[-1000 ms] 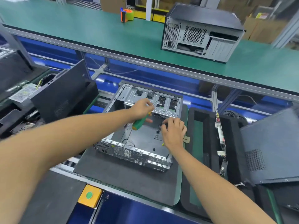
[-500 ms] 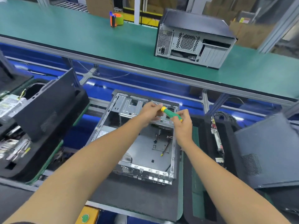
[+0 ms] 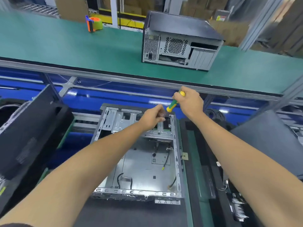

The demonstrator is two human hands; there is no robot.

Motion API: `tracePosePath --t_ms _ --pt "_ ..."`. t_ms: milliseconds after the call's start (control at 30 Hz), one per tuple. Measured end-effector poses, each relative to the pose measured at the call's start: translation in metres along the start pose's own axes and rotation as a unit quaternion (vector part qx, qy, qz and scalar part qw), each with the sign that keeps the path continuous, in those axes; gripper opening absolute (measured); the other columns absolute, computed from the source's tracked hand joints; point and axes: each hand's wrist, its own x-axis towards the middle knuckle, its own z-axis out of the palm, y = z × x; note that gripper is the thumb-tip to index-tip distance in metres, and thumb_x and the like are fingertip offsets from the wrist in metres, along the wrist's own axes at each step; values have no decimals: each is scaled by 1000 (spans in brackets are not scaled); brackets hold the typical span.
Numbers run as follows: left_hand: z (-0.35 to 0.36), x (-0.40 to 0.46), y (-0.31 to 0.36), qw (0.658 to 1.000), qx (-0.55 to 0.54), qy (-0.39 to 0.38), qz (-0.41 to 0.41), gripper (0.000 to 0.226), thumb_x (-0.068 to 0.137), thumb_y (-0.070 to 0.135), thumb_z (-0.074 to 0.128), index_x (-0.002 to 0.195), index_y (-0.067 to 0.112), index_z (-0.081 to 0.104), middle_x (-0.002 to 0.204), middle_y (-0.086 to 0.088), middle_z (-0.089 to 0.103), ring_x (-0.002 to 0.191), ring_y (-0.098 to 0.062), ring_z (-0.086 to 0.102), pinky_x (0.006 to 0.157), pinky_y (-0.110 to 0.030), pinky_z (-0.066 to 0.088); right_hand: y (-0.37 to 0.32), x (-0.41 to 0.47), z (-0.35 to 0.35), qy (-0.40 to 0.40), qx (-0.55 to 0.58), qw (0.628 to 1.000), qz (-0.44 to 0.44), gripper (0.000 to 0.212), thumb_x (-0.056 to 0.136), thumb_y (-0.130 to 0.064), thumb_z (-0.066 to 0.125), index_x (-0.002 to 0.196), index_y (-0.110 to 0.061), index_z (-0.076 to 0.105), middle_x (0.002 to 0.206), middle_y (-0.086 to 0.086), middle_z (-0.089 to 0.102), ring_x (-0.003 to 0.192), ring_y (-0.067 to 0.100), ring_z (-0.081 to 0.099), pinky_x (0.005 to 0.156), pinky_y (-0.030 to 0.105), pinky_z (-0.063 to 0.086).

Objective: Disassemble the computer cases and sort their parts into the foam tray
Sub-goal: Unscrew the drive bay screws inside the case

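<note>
- Open computer case (image 3: 144,161): bare stamped sheet metal, boxy, lid off, lying flat on a dark matte mat on the lower line; loose black cables on its smooth grey floor
- Perforated drive bracket (image 3: 157,131) at the case's far end, dull silver with punched slots
- Right hand (image 3: 190,102): grip wrapped round a screwdriver (image 3: 172,105), rounded green-and-yellow handle, tilted down toward the bracket's far right corner
- Left hand (image 3: 152,118): grip narrow, fingertips pinched at the screwdriver tip; whether a screw sits between them cannot be told
- Foam tray (image 3: 205,177): black, soft-edged, rectangular recesses, just right of the case; small parts in its right-hand recess, blurred
- Second computer case (image 3: 178,43): closed, dark top, mesh vents in its rear panel, standing on the green bench (image 3: 65,43) beyond
- Tape dispenser (image 3: 94,23), orange and green, far left on that bench
- Dark flat panels leaning at left and right edges
</note>
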Motion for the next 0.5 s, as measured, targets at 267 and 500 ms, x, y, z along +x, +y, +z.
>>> tracePosePath --t_ms 267,500 --pt "27 12 4 998 32 -45 -8 10 90 18 75 91 18 66 87 10 71 85 -13 63 75 -33 47 -9 29 0 -115 -152 981 -26 34 81 -49 54 67 -18 53 60 -5 59 60 12 53 53 30 28" --pt "36 14 7 999 43 -16 -21 4 95 13 67 97 16 65 89 8 74 86 -13 67 73 -31 48 -7 32 -2 -126 -197 971 -49 32 82 -46 54 63 -20 51 59 -4 56 57 17 50 53 29 29"
